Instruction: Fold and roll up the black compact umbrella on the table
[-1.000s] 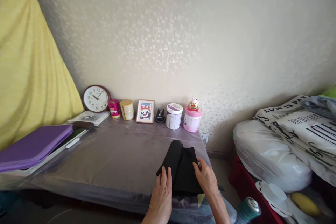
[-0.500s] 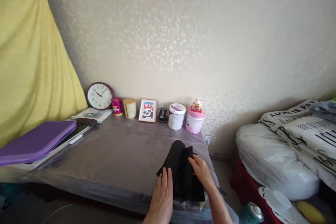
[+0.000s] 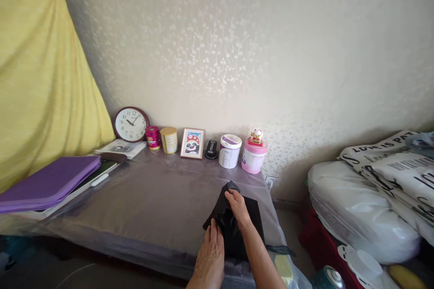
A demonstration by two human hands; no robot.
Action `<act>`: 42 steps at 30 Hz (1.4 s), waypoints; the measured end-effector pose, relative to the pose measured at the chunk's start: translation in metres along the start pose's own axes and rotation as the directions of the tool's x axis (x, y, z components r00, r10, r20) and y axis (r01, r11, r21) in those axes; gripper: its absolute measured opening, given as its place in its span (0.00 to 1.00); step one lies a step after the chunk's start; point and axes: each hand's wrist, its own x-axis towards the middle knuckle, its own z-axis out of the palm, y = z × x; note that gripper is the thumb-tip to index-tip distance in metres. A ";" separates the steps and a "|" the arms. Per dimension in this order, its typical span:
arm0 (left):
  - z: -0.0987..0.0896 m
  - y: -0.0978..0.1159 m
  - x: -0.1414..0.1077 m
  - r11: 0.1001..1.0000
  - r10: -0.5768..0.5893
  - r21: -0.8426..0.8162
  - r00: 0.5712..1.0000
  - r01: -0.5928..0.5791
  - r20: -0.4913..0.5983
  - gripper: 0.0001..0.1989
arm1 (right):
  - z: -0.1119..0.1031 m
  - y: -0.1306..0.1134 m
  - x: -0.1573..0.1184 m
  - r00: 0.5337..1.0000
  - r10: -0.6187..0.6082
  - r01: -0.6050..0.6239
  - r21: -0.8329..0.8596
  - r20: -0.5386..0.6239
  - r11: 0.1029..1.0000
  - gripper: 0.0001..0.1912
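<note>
A black piece of thin, pliable material (image 3: 222, 202), folded and crumpled with a slight sheen, lies near the table's front right corner; I cannot tell whether it is a bag or a cloth. My left hand (image 3: 212, 248) rests on its lower left part with the fingers stretched out together. Higher up, my right hand (image 3: 237, 207) pinches a crumpled fold of it near the far end. Flat black material (image 3: 255, 216) spreads out to the right, beneath my right forearm.
Along the wall stand a clock (image 3: 131, 124), a magenta can (image 3: 153, 138), a yellow-lidded jar (image 3: 169, 140), a panda picture frame (image 3: 192, 143), a black device (image 3: 211, 149), a white tub (image 3: 229, 151) and a pink tub (image 3: 253, 158) under a cat figurine. Purple folders (image 3: 50, 183) lie left.
My right hand has moved left and away from me, drawing a fold of black material across and uncovering the flat part on the right. My left hand has barely moved.
</note>
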 end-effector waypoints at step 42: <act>-0.001 -0.019 0.003 0.992 0.123 -0.021 0.992 -0.124 -0.038 0.41 | -0.009 0.012 0.012 0.759 -0.436 0.641 -0.675 0.485 0.366 0.13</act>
